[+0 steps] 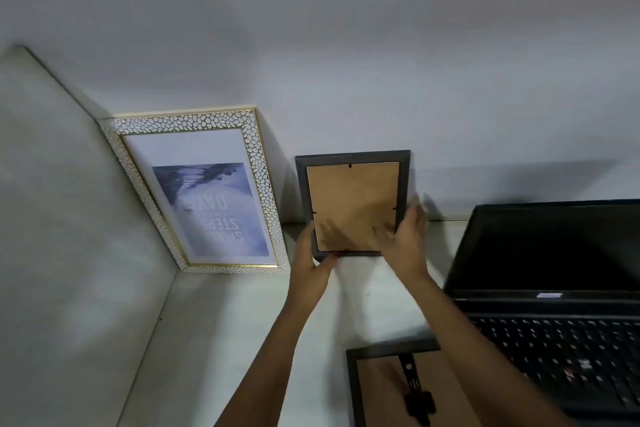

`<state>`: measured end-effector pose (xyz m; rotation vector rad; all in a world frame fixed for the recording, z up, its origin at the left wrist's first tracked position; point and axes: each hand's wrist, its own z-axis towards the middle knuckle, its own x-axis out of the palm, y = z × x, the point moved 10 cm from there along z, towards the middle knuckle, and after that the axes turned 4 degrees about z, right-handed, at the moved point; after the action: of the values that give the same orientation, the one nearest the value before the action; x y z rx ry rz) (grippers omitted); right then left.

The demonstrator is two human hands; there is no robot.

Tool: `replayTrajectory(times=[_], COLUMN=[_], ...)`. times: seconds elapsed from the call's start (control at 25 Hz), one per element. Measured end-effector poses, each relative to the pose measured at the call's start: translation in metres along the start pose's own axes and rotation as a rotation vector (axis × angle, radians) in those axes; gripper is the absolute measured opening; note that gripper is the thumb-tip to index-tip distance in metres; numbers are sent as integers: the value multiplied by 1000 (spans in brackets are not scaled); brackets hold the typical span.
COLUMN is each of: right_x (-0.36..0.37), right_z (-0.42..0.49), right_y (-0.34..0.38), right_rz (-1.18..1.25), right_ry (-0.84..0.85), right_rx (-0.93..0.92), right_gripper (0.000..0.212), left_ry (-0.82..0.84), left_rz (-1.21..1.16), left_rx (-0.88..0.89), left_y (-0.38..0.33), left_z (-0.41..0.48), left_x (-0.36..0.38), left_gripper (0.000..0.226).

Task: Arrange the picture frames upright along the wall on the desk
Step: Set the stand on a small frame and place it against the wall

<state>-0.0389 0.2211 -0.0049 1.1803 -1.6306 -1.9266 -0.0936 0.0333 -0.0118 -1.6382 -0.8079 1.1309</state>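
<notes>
Brown cardboard backing faces us as the left hand [309, 251] pinches the lower-left corner of the small dark-framed picture frame [353, 204] and the right hand [407, 236] cups its right edge, held by the wall beside the white pebbled, gold-trimmed frame [197, 191]. Risk: set back-outward, or sliding flat. Nothing here is a container.

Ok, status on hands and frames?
Left hand and right hand gripping small dark frame, brown backing outward, at wall. White pebbled gold-trimmed frame leaning, print inverted. Second dark frame flat. Black laptop close right.
</notes>
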Motion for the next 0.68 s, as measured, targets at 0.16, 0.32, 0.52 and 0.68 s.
replayTrajectory(times=[0.16,0.32,0.52,0.68], right_x=[-3,-12,-24,-50], right_z=[31,7,-76,-143], right_y=[-18,0,74,128], right_rz=[136,68,222,392], right_ry=[-74,-46,-69,-4], right_rx=[176,78,-5,-51], right_gripper=[58,27,25,19], left_ry=[18,59,197,268], left_rz=[83,72,136,-65], left_rx=[17,12,160,178], left_y=[7,7,-42,-101], left_z=[-9,-36,-92,-151], left_x=[-4,-1,30,33], left_gripper=[64,77,108,93])
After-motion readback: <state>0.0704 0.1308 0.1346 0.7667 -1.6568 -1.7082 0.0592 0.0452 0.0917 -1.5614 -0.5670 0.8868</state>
